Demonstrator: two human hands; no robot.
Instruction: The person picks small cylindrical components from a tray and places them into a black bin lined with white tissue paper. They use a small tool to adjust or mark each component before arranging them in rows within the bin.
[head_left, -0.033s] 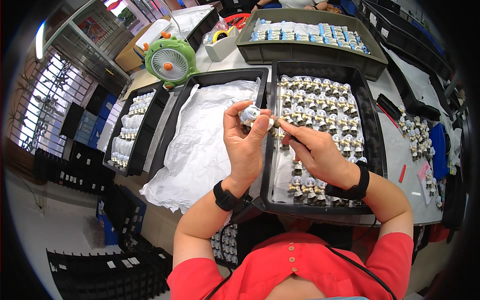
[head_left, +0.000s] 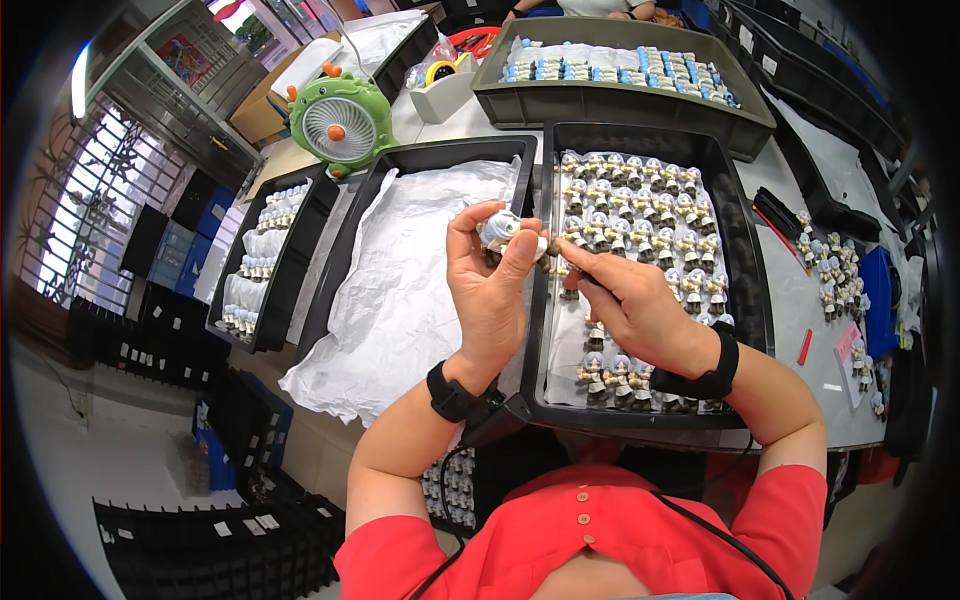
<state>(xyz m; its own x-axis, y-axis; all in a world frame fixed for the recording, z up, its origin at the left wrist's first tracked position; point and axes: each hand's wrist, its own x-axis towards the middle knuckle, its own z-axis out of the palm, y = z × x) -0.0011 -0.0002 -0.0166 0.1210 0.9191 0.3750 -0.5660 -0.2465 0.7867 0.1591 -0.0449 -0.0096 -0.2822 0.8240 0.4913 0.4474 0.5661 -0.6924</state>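
Figurine: While it was pinched up in front of the person's chest, the small grey-headed figurine [head_left: 499, 231] sat between the two black trays, raised clear of both, probably so its face could be seen and reached.
Left hand: the left hand [head_left: 489, 285] was curled round the figurine, thumb on one side and fingertips over the top, closed enough to keep it steady; a black watch [head_left: 452, 392] was on the wrist.
Right hand: the right hand [head_left: 634, 307] was closed in a pinch just beside the figurine, its fingers touching or almost touching it; whether it held a thin tool or a small part, I could not tell.
Right tray: the black tray [head_left: 742, 250] under the right hand held rows of like figurines, standing close together, so the forearm had to stay above them.
Middle tray: the tray [head_left: 350, 215] to the left was lined with crumpled white paper [head_left: 400, 290].
Left tray: a narrower tray [head_left: 295, 255] held more small figures in rows.
Further off: a green desk fan [head_left: 340, 122] stood beyond the trays, and a grey-green crate [head_left: 620, 100] of blue-and-white pieces lay behind the right tray.
Table edge: loose figurines [head_left: 835, 275] lay on the table at the far right.
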